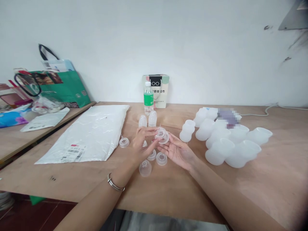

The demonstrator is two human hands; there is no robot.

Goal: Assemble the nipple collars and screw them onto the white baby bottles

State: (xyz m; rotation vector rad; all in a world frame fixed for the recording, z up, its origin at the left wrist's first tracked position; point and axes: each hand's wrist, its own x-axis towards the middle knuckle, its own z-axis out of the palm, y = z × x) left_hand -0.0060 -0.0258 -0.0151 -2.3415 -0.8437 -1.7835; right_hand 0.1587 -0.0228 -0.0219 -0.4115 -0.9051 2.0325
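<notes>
My left hand and my right hand meet over the middle of the table, both with fingers closed on a clear baby bottle collar. Whether a nipple is seated inside it is too small to tell. Below the hands lie two more collars and a clear dome-shaped piece. Another collar with a thin upright tip rests left of my left hand. Just beyond the hands stand two clear domed caps. My fingers partly cover another clear piece.
Several frosted bottle bodies stand on the right of the wooden table. A white mailing bag lies on the left. Behind are a water bottle and a paper bag. A green bag leans at far left.
</notes>
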